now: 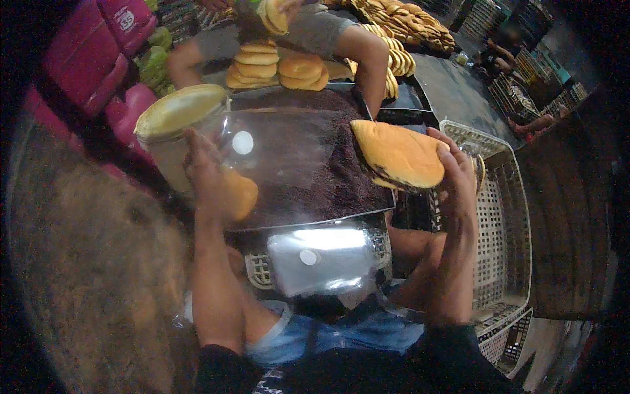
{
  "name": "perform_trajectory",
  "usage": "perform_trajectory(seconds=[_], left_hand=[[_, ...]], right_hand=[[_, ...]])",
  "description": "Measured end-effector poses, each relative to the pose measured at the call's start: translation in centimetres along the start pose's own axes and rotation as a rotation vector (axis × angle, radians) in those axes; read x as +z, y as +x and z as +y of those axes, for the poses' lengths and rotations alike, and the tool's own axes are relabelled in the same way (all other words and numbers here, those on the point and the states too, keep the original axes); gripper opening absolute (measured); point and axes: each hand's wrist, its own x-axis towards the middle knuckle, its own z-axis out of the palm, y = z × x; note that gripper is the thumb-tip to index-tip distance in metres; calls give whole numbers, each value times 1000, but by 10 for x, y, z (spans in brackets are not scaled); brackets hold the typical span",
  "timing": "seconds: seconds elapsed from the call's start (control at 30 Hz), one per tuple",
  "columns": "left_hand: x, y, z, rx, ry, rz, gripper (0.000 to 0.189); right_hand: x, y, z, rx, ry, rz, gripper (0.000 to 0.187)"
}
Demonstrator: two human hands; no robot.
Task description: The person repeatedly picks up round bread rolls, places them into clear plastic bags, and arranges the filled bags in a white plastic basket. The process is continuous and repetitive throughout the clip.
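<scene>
My right hand (455,165) grips a filled oval bun (401,152), with dark crumbs along its lower edge, over the right side of a metal tray (315,216) of dark brown crumbs. At the tray's left, my left hand (202,165), blurred, pinches the edge of a clear plastic bag (242,143) with a round white sticker. Another bun (240,194) shows beside my left wrist; whether that hand holds it too I cannot tell. Near my lap lies a stack of clear bags (315,266), glossy, also with a white round sticker.
Left of the tray stands a round tub (182,108) with a yellowish top. Stacked buns (256,61) lie beyond the tray, before another person (364,49) holding buns. More buns (403,24) are piled farther back. A plastic crate (521,236) stands at right, a pink motorcycle (83,59) upper left.
</scene>
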Motion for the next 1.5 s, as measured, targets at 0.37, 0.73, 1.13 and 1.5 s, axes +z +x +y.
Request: perform_trajectory(seconds=[0.37, 0.73, 1.13, 1.5], left_hand=[[1, -18, 5, -57, 254, -254, 78], [7, -26, 0, -210, -237, -178, 51], [44, -76, 27, -291, -484, -806, 80], [41, -88, -2, -564, -1048, -339, 58]], right_hand=[[6, -7, 6, 15, -43, -108, 52], [13, -13, 3, 56, -11, -45, 45], [32, -15, 13, -7, -117, -90, 44], [105, -38, 16, -1021, -860, 0, 34]])
